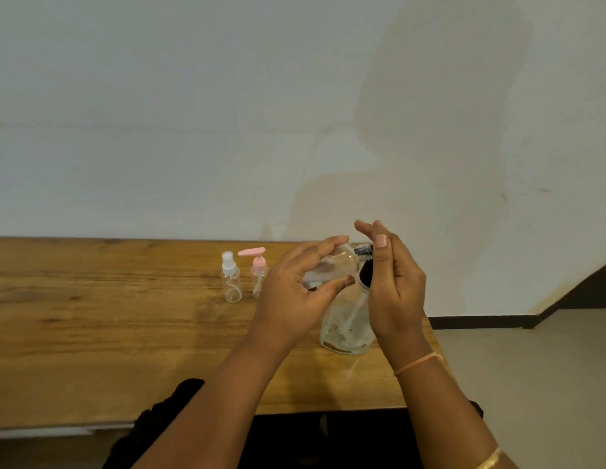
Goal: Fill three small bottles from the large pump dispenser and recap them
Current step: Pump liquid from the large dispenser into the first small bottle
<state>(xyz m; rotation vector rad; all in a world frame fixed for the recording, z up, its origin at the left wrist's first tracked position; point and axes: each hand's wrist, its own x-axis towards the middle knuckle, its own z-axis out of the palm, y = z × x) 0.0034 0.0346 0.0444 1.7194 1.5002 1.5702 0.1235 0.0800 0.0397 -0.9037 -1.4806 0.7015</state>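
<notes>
Finding: my left hand (294, 292) grips a small clear bottle (332, 265), fingers over the top of it and thumb beneath. The bottle is off the table (91, 316), held on its side above the shoulder of the big dispenser (345, 330). Its long axis runs near level, with the base to the left and the threaded neck to the right, a little raised. No cap shows on it.

The big dispenser stands upright near the table's right end, just below and right of the held bottle. Its dark pump head (364, 275) sits just beside the small bottle's neck. Whether the spout lines up with the mouth I cannot tell, because my own fingers hide the joint.

My right hand (394, 286) holds nothing that I can see. Its fingers are nearly straight and point upward, palm turned left toward the pump head. It is the hand nearer the pump, so any pressing falls to it.

Judgement: this is the filling step for one bottle. The next move turns on the neck meeting the spout — lying this flat, the bottle may let liquid run back out.

Also noted: a white-topped spray bottle (231, 277) and a pink pump bottle (259, 272) stand capped on the table, side by side, left of my hands. Their fill cannot be read.
</notes>
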